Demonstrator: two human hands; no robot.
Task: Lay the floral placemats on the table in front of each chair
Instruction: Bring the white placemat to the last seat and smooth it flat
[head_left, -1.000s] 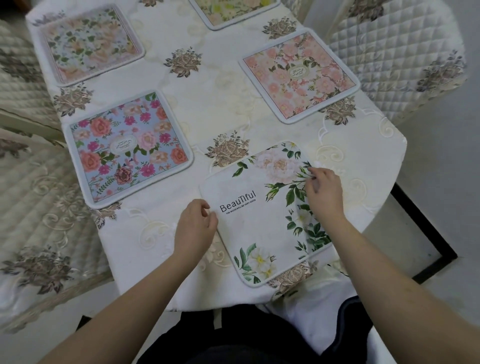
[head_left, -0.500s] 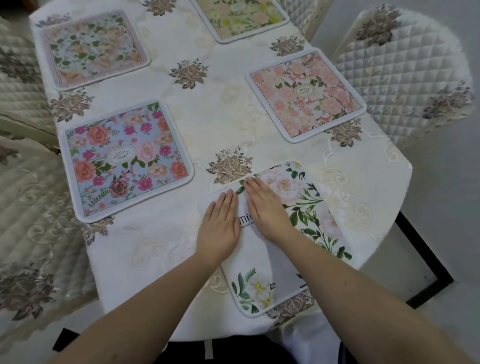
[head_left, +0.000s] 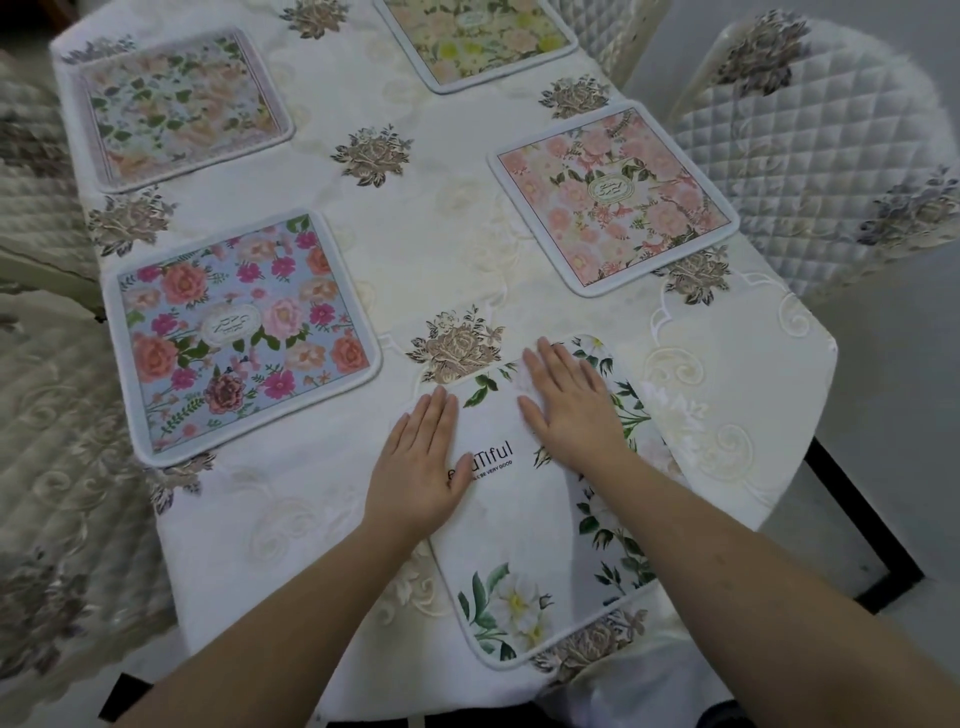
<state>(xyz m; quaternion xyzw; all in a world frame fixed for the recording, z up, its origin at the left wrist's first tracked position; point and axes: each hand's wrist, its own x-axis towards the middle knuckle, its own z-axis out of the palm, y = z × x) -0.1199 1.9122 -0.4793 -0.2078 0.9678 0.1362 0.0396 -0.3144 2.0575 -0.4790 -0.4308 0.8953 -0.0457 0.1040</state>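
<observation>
Presently five placemats lie on the counter (head_left: 457, 249); left hand (head_left: 418, 462) and right hand (head_left: 569, 402), both flat and released, press the white placemat (head_left: 524, 525) at lower centre. Task looks nearly complete.

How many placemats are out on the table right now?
5: white one nearest, under both hands; blue left; pale green far left; pink right; yellow far, partly cut off. More may lie beyond view.

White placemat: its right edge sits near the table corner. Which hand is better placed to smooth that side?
Right, probably. The right hand lies flat on the white placemat beside its leafy right border; the left hand rests on its left edge.
</observation>
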